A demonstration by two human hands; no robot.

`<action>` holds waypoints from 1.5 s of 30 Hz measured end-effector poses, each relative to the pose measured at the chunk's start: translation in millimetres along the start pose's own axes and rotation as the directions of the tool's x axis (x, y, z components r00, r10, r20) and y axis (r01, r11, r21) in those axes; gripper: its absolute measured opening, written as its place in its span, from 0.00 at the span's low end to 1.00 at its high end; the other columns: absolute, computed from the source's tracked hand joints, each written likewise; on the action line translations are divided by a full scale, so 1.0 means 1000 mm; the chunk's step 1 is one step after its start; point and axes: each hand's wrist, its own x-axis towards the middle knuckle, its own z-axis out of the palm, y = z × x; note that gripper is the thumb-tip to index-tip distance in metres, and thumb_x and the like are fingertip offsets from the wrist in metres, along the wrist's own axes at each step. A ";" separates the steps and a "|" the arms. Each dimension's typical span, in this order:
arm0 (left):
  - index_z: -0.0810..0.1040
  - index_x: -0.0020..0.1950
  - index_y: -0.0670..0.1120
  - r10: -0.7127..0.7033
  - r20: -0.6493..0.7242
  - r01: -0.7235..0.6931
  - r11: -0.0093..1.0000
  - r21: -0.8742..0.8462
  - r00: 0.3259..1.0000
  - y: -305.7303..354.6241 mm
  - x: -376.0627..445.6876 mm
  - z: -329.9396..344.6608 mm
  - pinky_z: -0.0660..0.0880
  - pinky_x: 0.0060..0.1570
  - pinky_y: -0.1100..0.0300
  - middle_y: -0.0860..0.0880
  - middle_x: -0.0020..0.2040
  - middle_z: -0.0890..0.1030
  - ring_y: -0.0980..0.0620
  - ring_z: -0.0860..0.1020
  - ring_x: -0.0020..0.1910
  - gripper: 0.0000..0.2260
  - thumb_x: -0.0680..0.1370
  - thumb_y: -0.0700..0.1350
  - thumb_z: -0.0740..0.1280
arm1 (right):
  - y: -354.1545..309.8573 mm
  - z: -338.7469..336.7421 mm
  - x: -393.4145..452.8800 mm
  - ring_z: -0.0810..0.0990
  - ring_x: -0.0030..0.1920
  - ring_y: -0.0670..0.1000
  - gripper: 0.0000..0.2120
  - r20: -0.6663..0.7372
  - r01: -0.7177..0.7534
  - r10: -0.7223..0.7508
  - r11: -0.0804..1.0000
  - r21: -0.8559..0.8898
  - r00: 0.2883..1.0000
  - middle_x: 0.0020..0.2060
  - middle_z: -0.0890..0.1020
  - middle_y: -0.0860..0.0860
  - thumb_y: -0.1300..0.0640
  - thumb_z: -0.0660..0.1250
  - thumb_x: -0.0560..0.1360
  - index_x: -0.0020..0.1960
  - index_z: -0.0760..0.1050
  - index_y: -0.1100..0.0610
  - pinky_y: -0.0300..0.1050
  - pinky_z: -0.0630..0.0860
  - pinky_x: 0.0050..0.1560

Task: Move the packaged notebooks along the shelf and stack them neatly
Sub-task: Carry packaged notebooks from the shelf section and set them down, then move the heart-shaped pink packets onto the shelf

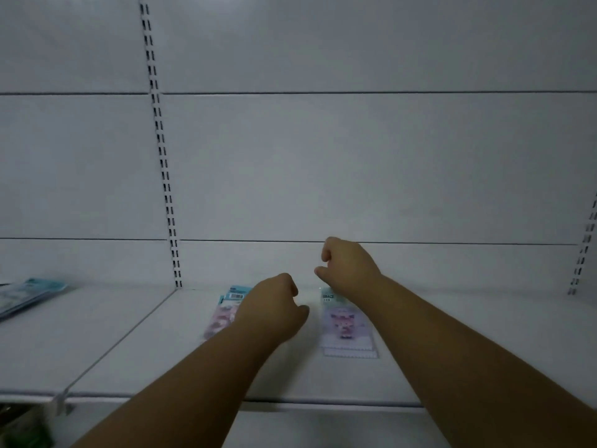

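Two small stacks of packaged notebooks lie flat on the white shelf point(452, 334). The left stack point(223, 313) is pink with a blue header and barcode; my left hand point(274, 305) hovers over its right side and hides part of it, fingers curled loosely, nothing in them. The right stack point(347, 324) is pale purple with a cartoon figure. My right hand point(347, 265) is raised above this stack's far end, fingers curled downward and holding nothing. Whether either hand touches a notebook is unclear.
Another pile of blue packaged notebooks point(27, 295) lies at the far left on the neighbouring shelf section. A slotted upright point(163, 169) runs down the white back panel. The shelf's front edge point(290, 400) crosses the lower view.
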 end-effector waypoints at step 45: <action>0.72 0.61 0.46 -0.382 -0.105 0.385 0.795 0.470 0.918 -0.739 0.059 -0.329 0.69 0.55 0.50 0.44 0.59 0.78 0.43 0.73 0.59 0.31 0.72 0.70 0.57 | -0.694 0.361 0.123 0.76 0.51 0.57 0.20 0.098 0.447 -0.444 0.894 -0.014 0.891 0.55 0.75 0.53 0.42 0.63 0.73 0.60 0.70 0.52 0.50 0.74 0.50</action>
